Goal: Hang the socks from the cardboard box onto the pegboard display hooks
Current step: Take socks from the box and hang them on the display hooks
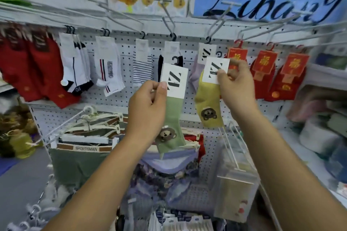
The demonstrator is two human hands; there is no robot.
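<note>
My left hand (148,107) pinches the white paper label of a green sock (171,118) with a brown bear face, held up in front of the pegboard (124,58). My right hand (235,82) pinches the label of a yellow sock (208,103) with the same bear, just below a lilac sock (195,73) hanging on a metal hook (216,24). The yellow sock's label sits slightly under and in front of the hanging one's label. The cardboard box is not in view.
Red socks (37,73), white socks (75,65) and striped socks (142,65) hang on hooks to the left; red-labelled socks (266,77) hang to the right. Underwear on hangers (84,148) and clear packets (234,184) hang on lower hooks. Shelves with goods stand at right.
</note>
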